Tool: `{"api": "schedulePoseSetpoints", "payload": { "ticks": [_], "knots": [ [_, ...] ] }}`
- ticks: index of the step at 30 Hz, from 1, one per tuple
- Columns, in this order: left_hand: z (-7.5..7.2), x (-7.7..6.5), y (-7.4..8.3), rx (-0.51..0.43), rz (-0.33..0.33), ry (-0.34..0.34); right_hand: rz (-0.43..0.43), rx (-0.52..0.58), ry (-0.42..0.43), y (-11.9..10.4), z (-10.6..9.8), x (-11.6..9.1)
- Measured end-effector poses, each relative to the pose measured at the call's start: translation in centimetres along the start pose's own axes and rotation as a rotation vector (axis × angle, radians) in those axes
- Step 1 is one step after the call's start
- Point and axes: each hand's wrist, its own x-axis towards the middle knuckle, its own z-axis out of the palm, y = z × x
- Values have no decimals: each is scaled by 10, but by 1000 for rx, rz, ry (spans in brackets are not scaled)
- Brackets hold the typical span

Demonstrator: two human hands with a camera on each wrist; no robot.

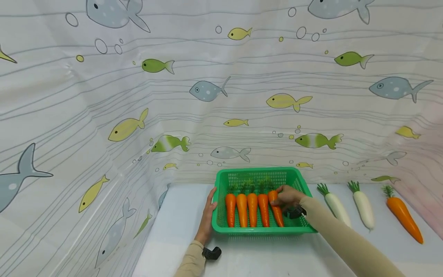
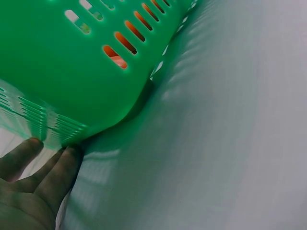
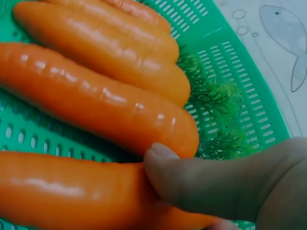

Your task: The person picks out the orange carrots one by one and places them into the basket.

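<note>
A green plastic basket [image 1: 263, 230] holds several orange carrots with leafy green tops, lying side by side. My right hand [image 1: 289, 195] reaches into the basket and grips the rightmost carrot [image 1: 278, 214] near its leafy end. In the right wrist view the thumb [image 3: 192, 179] presses on this carrot [image 3: 72, 187], beside a neighbouring carrot [image 3: 100, 98]; the other fingers are mostly hidden. My left hand [image 1: 207, 216] is at the basket's left side. Its extended fingertips touch the outer wall of the basket [image 2: 62, 62] in the left wrist view.
Two white radishes with green tops, a nearer radish [image 1: 337, 209] and a farther radish [image 1: 363, 207], lie right of the basket. Another carrot [image 1: 405, 217] lies at the far right. A fish-print sheet [image 1: 235, 138] hangs behind and beside the white table [image 1: 180, 215].
</note>
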Motion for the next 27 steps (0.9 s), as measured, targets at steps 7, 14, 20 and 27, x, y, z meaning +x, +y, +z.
{"api": "schedulePoseSetpoints", "payload": {
  "ticks": [7,14,20,27],
  "knots": [
    [0,-1,0,0,-5,13,-4,-91,86,-4,8,-1],
    [1,-2,1,25,4,14,9,-109,129,-7,12,-4],
    [2,-3,3,27,7,18,-1,-123,142,-6,14,-7],
    [2,-3,0,24,4,14,1,-171,154,-7,12,-9]
  ]
}}
